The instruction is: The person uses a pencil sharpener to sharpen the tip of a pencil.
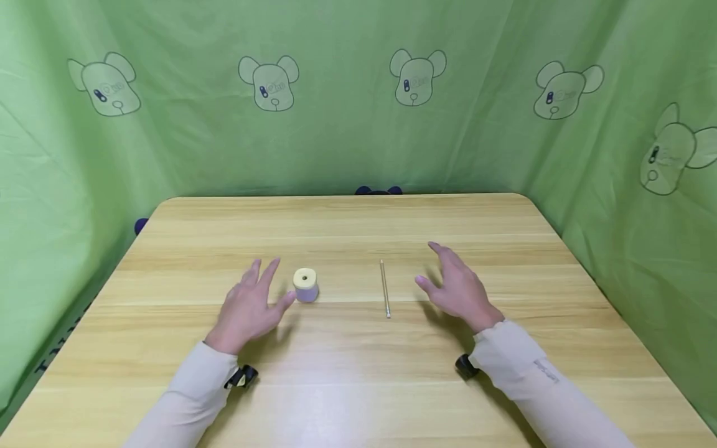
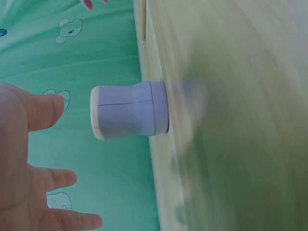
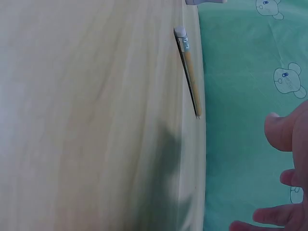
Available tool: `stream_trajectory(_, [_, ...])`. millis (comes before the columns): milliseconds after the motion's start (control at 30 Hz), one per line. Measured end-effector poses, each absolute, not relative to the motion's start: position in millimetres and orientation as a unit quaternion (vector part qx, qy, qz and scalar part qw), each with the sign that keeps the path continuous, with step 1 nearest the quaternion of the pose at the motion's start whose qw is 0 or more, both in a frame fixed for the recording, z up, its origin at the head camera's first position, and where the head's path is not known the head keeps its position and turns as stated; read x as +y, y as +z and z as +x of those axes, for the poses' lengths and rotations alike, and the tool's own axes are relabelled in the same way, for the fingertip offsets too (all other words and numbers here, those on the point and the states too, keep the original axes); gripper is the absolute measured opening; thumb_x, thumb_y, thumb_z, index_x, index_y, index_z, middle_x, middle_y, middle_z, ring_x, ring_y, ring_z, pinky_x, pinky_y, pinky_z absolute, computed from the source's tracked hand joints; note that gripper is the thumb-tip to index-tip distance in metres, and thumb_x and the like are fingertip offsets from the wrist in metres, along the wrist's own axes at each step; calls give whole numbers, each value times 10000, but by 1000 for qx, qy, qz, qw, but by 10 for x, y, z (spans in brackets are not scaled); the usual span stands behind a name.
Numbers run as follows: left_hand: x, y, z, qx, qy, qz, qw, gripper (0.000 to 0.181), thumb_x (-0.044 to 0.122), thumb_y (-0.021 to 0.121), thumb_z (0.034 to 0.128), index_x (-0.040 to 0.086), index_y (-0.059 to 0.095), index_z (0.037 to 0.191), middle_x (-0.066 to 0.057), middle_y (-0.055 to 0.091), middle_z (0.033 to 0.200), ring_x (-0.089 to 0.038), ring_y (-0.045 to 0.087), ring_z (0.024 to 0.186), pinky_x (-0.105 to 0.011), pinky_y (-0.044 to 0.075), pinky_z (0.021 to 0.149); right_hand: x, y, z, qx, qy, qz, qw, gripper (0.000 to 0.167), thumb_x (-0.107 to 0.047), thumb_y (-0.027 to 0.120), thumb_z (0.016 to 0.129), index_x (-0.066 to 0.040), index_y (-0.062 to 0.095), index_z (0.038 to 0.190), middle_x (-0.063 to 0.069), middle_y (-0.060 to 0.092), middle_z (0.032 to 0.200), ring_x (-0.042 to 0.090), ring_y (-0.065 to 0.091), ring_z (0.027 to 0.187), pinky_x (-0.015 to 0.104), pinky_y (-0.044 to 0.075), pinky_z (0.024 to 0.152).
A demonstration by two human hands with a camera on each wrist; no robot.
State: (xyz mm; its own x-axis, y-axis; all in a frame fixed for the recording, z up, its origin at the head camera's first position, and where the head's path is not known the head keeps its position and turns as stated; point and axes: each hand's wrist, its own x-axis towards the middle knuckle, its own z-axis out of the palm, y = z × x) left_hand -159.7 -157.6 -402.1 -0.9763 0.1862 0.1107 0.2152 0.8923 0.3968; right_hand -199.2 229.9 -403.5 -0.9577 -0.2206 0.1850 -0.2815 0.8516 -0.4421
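A lilac sharpener-like pot [image 1: 305, 287] with a cream top and a small dark hole stands upright on the table; in the left wrist view its lilac side [image 2: 126, 109] shows. My left hand [image 1: 246, 311] is just left of it, fingers spread, holding nothing. A pencil [image 1: 384, 289] lies right of the pot, its eraser end toward me; the right wrist view shows the pencil [image 3: 192, 79] with its white eraser. Over the table to the pencil's right, my right hand [image 1: 460, 291] hangs with fingers apart and nothing in it.
The wooden table [image 1: 336, 373] has its far edge against a green curtain [image 1: 336, 143] printed with bear heads. The curtain also runs down both sides. Dark wrist cameras sit under both light sleeves.
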Motion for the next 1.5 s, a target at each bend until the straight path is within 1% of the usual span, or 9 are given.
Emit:
stream_trajectory(200, [-1548,-4042,-1652,-964,-238,-115,11,814,522,528,944,64,209,1535,-314,244,1506,-517,311,1325,-675,302,1004,2241,-4067,-2055,-957,263,118,34,752,-356,611,941,-89,223,1528,260,310,1497,470,332,1325,629,329,1015])
stream_trajectory(300, [-1527,-4048,-1676,-960,-252,-123,8,839,507,566,929,50,203,1532,-296,288,1497,-498,322,1328,-655,286,1029,2220,-4073,-2093,-952,283,113,21,745,-345,612,944,-93,220,1525,281,365,1452,467,450,1235,617,392,963])
stream_trajectory(400, [-1507,-4057,-1711,-957,-260,-131,12,862,498,609,908,40,220,1525,-281,336,1478,-480,346,1321,-621,287,1050,2198,-4072,-2134,-945,311,103,8,739,-330,614,946,-90,215,1520,287,434,1390,411,576,1081,559,473,873])
stream_trajectory(500, [-1490,-4066,-1755,-954,-268,-134,13,876,485,645,889,26,240,1515,-282,373,1455,-467,369,1309,-593,303,1055,2170,-4076,-2170,-939,331,93,-3,735,-326,611,949,-92,210,1518,278,475,1353,344,621,996,501,508,814])
stream_trajectory(833, [-1438,-4129,-1869,-948,-291,-124,-28,920,437,730,838,11,252,1500,-268,441,1408,-448,402,1292,-567,319,1058,2027,-4128,-2255,-940,328,92,-29,725,-350,605,950,-86,227,1509,252,543,1272,360,605,988,525,481,858])
stream_trajectory(1000, [-1409,-4120,-1890,-949,-289,-120,-33,918,431,745,828,12,269,1492,-266,452,1398,-448,415,1281,-562,333,1051,1948,-4133,-2281,-939,326,102,-35,714,-333,615,946,-73,247,1500,243,557,1239,335,603,956,518,475,871])
stream_trajectory(1200, [-1372,-4099,-1924,-948,-288,-123,-46,901,408,751,829,15,276,1487,-246,487,1373,-428,440,1266,-551,346,1046,1882,-4131,-2300,-940,319,116,-37,704,-314,629,938,-54,272,1485,230,573,1198,258,610,816,485,491,838])
stream_trajectory(1400, [-1357,-4094,-1949,-950,-279,-131,-55,891,389,759,828,19,280,1482,-240,504,1353,-421,458,1251,-544,359,1038,1828,-4131,-2313,-940,316,116,-47,702,-314,639,932,-54,285,1480,208,586,1154,249,594,827,456,503,803])
stream_trajectory(1500, [-1344,-4091,-1958,-950,-277,-135,-54,869,364,766,826,15,300,1471,-248,512,1339,-423,472,1236,-541,372,1028,1808,-4136,-2328,-940,316,115,-54,697,-310,642,933,-55,289,1477,172,590,1098,229,574,777,421,497,767])
